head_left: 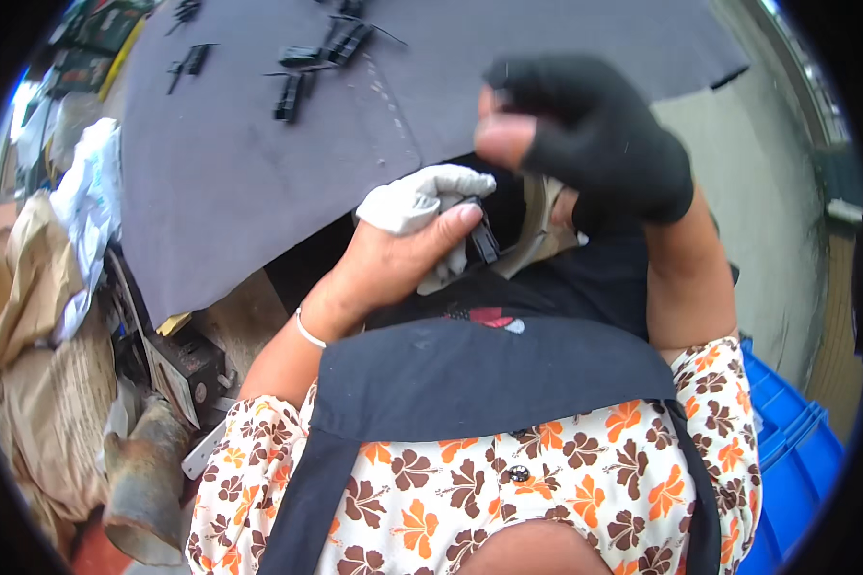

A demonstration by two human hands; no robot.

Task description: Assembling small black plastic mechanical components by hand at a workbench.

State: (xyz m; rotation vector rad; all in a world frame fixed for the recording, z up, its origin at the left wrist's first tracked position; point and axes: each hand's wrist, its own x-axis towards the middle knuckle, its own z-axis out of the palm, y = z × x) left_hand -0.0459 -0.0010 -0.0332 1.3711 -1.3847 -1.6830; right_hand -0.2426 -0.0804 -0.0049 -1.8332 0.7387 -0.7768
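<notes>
Black and narrow, the part (486, 235) sits in the left hand (403, 240), pressed by its bare thumb beside white fabric (398, 203), between counter (259, 192) and apron (489, 374). Its long axis runs steeply, upper end leaning left, lower end toward the apron. From the fingers of the gloved right hand (594, 134) it lies apart, toward the apron; the left hand is nearer, touching it. Those right fingers curl near their thumb, too blurred to tell whether they grip anything
</notes>
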